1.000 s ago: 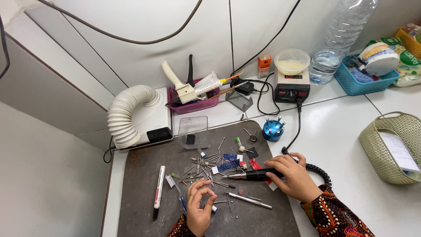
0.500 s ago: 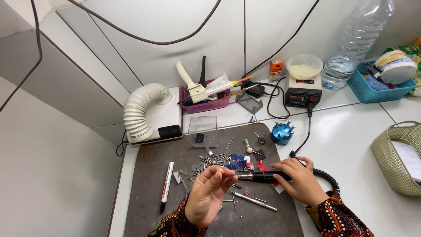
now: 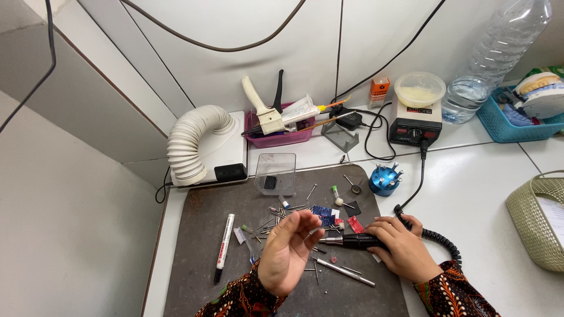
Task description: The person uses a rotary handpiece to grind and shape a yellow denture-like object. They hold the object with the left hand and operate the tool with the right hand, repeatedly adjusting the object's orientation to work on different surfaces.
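Observation:
My right hand (image 3: 399, 248) grips a black rotary handpiece (image 3: 351, 240) lying low over the dark work mat (image 3: 200, 276), with its metal tip pointing left. My left hand (image 3: 288, 252) is lifted above the mat just left of that tip, palm turned up and fingers curled close together. Motion blur hides whether something small sits between the fingertips. Several loose burs and pins (image 3: 276, 214) lie scattered on the mat under and behind the hands. A thin metal rod (image 3: 346, 273) lies near the front. A coiled black cord (image 3: 437, 238) runs from the handpiece.
On the mat lie a white marker (image 3: 223, 240) and a clear plastic box (image 3: 275, 173). Behind stand a white ribbed suction hose (image 3: 191, 141), a pink tray (image 3: 276, 140), a blue bur holder (image 3: 385, 179), a black control box (image 3: 416, 124) and a water bottle (image 3: 493, 53). A green woven basket (image 3: 537, 226) sits at the right.
My left hand has risen off the mat and turned palm up beside the handpiece tip. My right hand has kept hold of the handpiece in much the same place.

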